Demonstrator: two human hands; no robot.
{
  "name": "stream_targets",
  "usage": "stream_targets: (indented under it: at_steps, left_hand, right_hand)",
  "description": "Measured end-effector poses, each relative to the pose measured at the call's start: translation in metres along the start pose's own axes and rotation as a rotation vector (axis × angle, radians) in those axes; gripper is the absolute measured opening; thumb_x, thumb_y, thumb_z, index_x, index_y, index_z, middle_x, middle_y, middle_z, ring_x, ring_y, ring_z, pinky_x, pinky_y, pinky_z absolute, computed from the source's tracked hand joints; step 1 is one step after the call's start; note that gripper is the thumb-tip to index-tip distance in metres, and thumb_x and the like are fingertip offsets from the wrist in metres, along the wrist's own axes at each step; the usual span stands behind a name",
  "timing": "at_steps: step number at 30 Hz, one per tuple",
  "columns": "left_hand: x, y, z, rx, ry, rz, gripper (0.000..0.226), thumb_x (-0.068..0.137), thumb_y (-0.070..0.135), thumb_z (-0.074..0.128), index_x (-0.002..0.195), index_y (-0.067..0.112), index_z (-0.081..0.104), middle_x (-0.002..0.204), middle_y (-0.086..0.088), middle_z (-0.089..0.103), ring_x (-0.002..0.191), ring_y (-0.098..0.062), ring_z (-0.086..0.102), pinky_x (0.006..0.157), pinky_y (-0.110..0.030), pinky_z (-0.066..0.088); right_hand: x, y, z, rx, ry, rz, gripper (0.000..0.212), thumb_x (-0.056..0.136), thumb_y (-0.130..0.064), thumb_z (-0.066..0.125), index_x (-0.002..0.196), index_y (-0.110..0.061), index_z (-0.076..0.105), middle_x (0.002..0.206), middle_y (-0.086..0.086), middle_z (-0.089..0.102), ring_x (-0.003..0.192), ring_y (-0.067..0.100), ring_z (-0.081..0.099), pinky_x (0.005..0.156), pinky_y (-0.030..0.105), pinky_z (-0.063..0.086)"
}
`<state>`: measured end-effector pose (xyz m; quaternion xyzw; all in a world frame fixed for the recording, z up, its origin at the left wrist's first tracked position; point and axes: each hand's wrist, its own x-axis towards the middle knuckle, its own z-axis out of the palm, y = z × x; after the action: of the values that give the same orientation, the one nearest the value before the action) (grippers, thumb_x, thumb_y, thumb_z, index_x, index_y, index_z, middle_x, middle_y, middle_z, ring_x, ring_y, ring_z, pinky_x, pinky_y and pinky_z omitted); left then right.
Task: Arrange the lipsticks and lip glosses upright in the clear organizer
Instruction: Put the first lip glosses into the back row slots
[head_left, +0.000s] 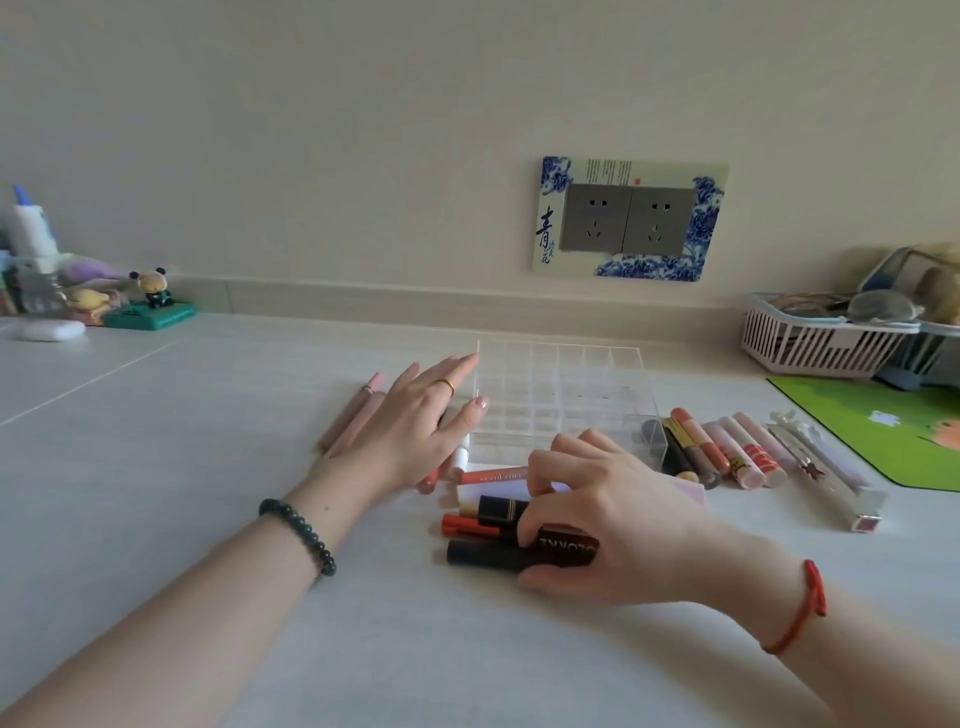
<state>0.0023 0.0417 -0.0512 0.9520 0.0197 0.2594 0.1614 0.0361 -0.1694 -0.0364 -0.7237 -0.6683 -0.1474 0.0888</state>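
Observation:
The clear organizer (566, 384), a grid of small compartments with nothing in them, stands in the middle of the white table. My left hand (410, 431) lies flat with straight fingers against its left side, over some pink tubes (358, 415). My right hand (597, 509) curls its fingers and thumb round a dark lipstick tube (488, 553) in a pile lying in front of the organizer, beside an orange-red tube (462, 526) and a black-and-gold one (501, 508). More lipsticks and glosses (727, 449) lie side by side to the right.
A white slotted basket (810, 343) of odds and ends stands at the back right, with a green mat (872, 421) in front of it. Small figurines (150, 296) and bottles crowd the back left corner. Wall sockets (628, 221) are behind the organizer.

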Motion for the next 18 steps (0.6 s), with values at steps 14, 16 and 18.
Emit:
stream_targets:
  at_steps: [14, 16, 18]
  left_hand:
    - [-0.001, 0.001, 0.004, 0.031, -0.037, -0.032, 0.056, 0.096, 0.041, 0.029, 0.146, 0.018, 0.018, 0.152, 0.0, 0.027, 0.14, -0.004, 0.01, 0.089, 0.001, -0.022]
    - [0.001, 0.0, 0.006, 0.042, -0.051, -0.02, 0.057, 0.096, 0.042, 0.027, 0.145, 0.015, 0.017, 0.154, 0.001, 0.02, 0.141, -0.004, 0.009, 0.082, 0.003, -0.026]
    - [0.001, -0.003, 0.007, 0.061, -0.06, -0.025, 0.058, 0.096, 0.044, 0.026, 0.145, 0.016, 0.016, 0.154, 0.002, 0.02, 0.142, -0.006, 0.01, 0.083, 0.002, -0.026]
  right_hand:
    - [0.011, 0.011, -0.025, 0.852, 0.535, 0.283, 0.009, 0.078, -0.03, 0.065, 0.074, -0.023, 0.062, 0.069, -0.003, 0.062, 0.062, 0.009, 0.055, 0.059, 0.022, 0.044]
    - [0.025, 0.026, -0.034, 0.923, 0.698, 0.375, 0.014, 0.083, -0.024, 0.055, 0.08, -0.011, 0.057, 0.069, 0.0, 0.064, 0.054, 0.004, 0.053, 0.052, 0.015, 0.044]
    - [0.042, 0.042, -0.04, 0.932, 0.775, 0.443, 0.011, 0.088, -0.014, 0.049, 0.087, -0.004, 0.052, 0.072, 0.004, 0.066, 0.05, 0.004, 0.052, 0.049, 0.015, 0.044]
